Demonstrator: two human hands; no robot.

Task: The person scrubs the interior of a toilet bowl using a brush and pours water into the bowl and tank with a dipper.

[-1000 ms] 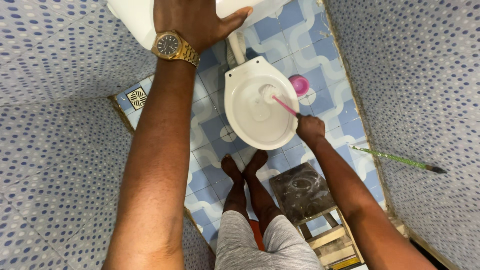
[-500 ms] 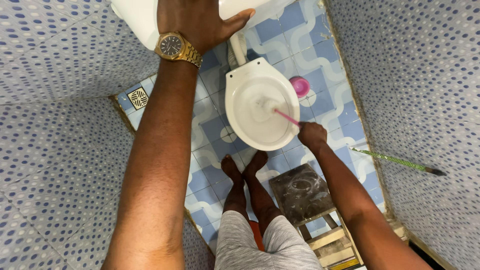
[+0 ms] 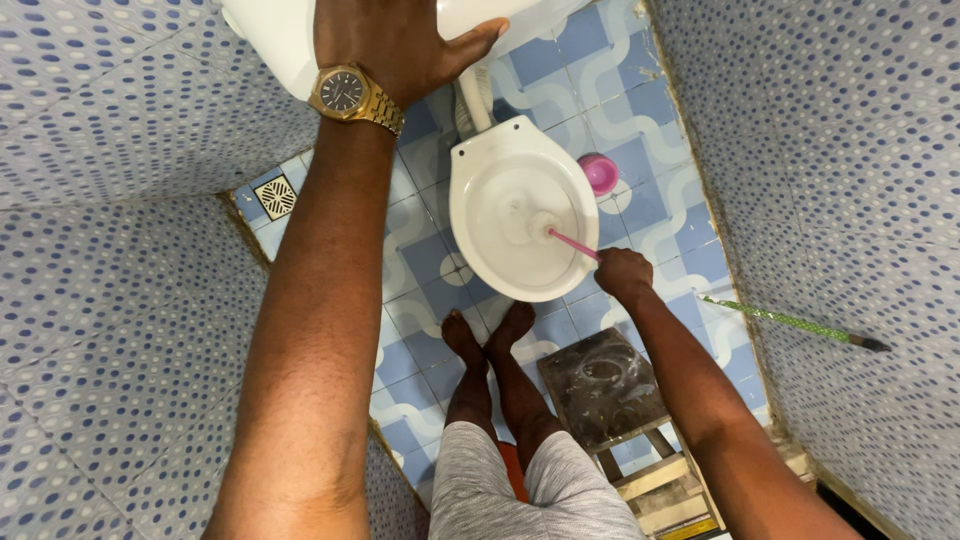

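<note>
I look straight down at a white toilet bowl (image 3: 490, 180) on a blue and white tiled floor. My right hand (image 3: 622, 274) grips the pink handle of a toilet brush (image 3: 572, 243), whose white head sits blurred inside the bowl. My left hand (image 3: 395, 40), with a gold wristwatch (image 3: 350, 94), lies flat with spread fingers on the white cistern (image 3: 275, 35) at the top. My bare feet (image 3: 488, 335) stand just in front of the bowl.
A pink brush holder (image 3: 600, 173) stands right of the bowl. A dirty wooden stool (image 3: 605, 385) is by my right leg. A green stick (image 3: 790, 322) leans on the right dotted wall. A floor drain (image 3: 274, 196) sits at left.
The brush head has shifted lower in the bowl and my right hand has moved down toward my feet. My left hand stays on the cistern.
</note>
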